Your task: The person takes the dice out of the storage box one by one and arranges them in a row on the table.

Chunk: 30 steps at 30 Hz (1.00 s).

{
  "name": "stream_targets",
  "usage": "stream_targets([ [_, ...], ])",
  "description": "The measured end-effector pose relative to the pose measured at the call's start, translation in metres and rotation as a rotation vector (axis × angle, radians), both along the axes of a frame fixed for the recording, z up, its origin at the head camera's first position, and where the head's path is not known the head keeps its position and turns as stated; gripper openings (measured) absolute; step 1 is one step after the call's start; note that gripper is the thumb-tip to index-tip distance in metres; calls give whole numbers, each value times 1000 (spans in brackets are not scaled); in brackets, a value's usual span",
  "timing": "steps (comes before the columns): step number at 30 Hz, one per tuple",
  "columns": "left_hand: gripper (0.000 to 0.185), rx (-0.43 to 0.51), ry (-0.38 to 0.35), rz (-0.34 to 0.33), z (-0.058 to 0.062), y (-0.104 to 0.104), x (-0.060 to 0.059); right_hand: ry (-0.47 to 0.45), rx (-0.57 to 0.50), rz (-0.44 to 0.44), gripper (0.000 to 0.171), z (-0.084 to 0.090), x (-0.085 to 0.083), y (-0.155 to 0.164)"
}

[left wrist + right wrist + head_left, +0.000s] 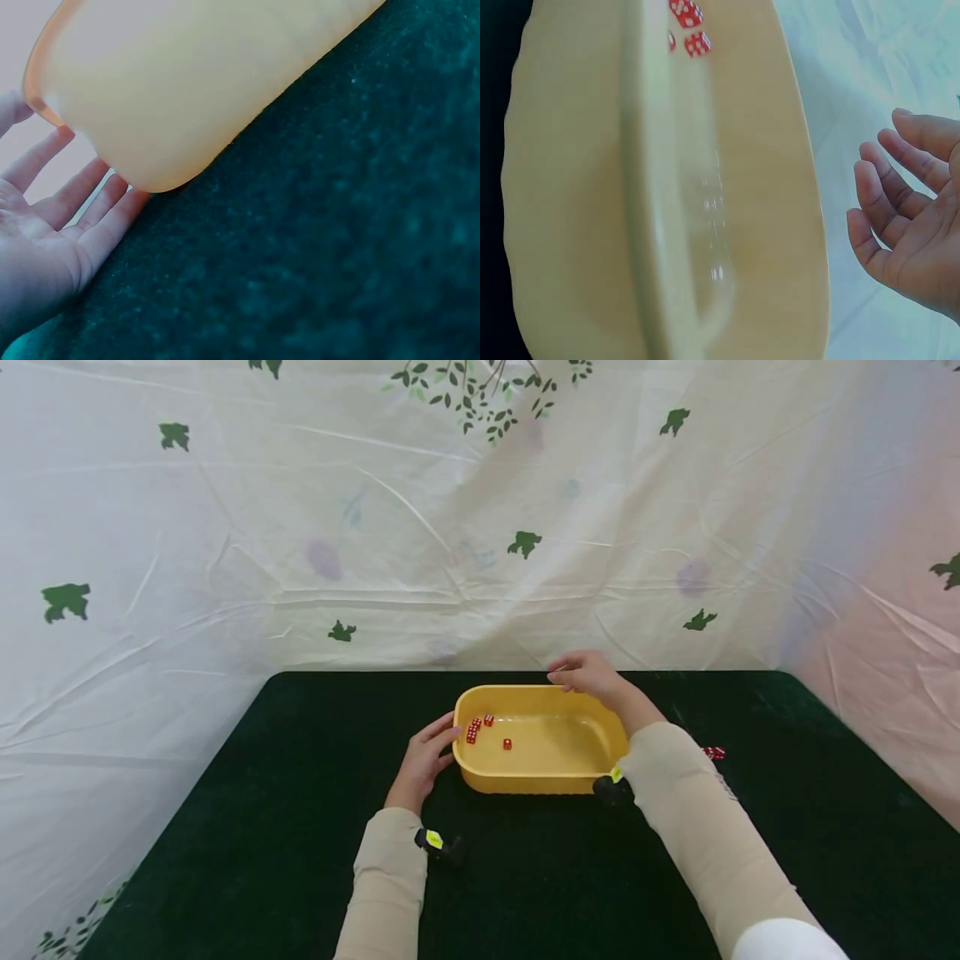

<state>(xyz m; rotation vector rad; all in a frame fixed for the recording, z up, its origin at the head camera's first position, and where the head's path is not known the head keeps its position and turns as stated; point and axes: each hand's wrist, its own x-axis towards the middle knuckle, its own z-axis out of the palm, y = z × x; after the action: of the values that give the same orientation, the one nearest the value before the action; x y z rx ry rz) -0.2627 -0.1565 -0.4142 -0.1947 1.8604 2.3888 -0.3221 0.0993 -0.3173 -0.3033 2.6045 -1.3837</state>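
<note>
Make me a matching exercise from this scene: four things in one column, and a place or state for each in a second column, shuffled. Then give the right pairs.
Things:
1. left hand
2. right hand
3. red dice in the tub
4. red dice outside the tub

Places or states:
A. on the dark green cloth, beside the right forearm
B. open, above the far rim of the yellow tub
C. gathered toward the tub's left end
D. open against the tub's left end

Pairs: 1-D, 2-B, 3-C, 4-A
</note>
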Motion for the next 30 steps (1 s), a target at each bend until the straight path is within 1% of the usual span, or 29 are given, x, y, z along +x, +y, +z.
stream_targets([
  [4,38,0,4,0,0,-1,0,2,-22,23,29,-2,0,-14],
  [11,38,-3,8,-2,1,-1,1,-16,-77,60,27,-13,-3,-36],
  [16,38,-1,8,-6,1,0,1,-51,-61,75,28,-22,-1,-48],
  [22,37,-2,15,-5,0,0,1,-74,-86,80,28,-31,3,-63],
  [27,38,-1,17,-3,2,-1,2,-101,-57,97,27,-42,1,-74],
  [30,38,-4,21,-13,2,-1,2,-113,-55,88,27,-49,1,-78],
])
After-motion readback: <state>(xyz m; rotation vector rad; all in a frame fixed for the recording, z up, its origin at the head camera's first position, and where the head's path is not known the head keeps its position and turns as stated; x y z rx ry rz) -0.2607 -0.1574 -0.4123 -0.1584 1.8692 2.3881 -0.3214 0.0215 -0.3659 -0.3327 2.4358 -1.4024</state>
